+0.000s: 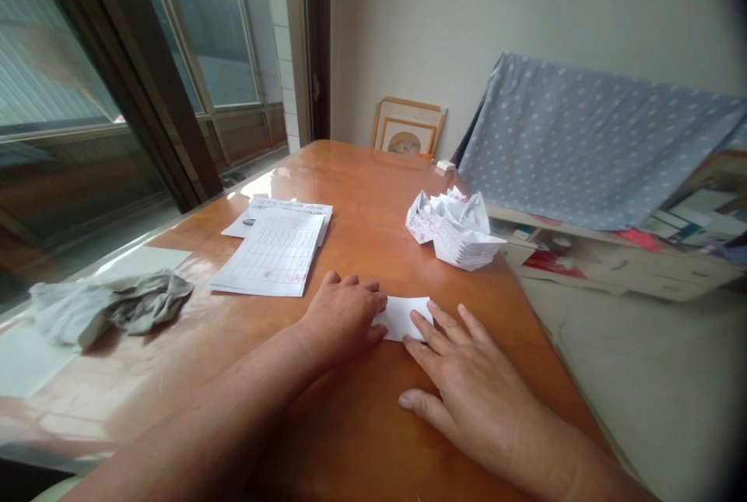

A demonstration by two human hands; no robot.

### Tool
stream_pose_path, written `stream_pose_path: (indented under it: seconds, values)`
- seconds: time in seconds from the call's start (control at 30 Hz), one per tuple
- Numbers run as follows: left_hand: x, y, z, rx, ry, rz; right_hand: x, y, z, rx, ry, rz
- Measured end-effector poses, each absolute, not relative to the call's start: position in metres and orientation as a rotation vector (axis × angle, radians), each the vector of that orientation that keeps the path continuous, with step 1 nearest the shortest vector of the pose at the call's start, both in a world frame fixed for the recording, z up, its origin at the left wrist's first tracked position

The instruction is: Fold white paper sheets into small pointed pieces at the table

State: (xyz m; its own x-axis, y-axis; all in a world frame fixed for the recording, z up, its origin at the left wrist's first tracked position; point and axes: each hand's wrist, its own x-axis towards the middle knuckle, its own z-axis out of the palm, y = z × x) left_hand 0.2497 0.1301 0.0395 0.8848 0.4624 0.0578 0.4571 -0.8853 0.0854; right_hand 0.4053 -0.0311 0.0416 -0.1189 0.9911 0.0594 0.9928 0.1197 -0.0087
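Note:
A small white piece of folded paper lies flat on the wooden table between my hands. My left hand grips its left end, with bent fingers over the far side and the thumb at the near side. My right hand is open, its fingers spread and their tips resting on the right part of the paper. The palm of that hand is turned down and its thumb stands apart over the tabletop. Beyond my hands sits a bundle of nested folded paper pieces, with pointed tips sticking up.
Written and printed sheets lie in a pile to the left on the table. Crumpled grey cloths are farther left. A small white object sits at the far edge. Framed pictures lean on the wall beside a blue dotted cloth.

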Motion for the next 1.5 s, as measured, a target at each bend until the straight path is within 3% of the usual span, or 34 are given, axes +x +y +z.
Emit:
stream_pose_path:
  seconds: [0.43,0.67,0.93,1.5]
  values:
    - [0.251,0.133,0.034,2.991,0.726,0.117,0.425,-0.037,0.055,-2.177,-2.267,0.094]
    - [0.251,0.134,0.034,2.982,0.726,0.105,0.434,-0.028,0.052,-2.067,-2.164,0.013]
    - [0.247,0.138,0.036,2.917,0.703,0.122,0.428,-0.010,0.032,-1.833,-2.303,0.151]
    - [0.244,0.160,0.029,2.729,0.661,0.109,0.420,-0.003,0.033,-1.838,-2.475,0.019]
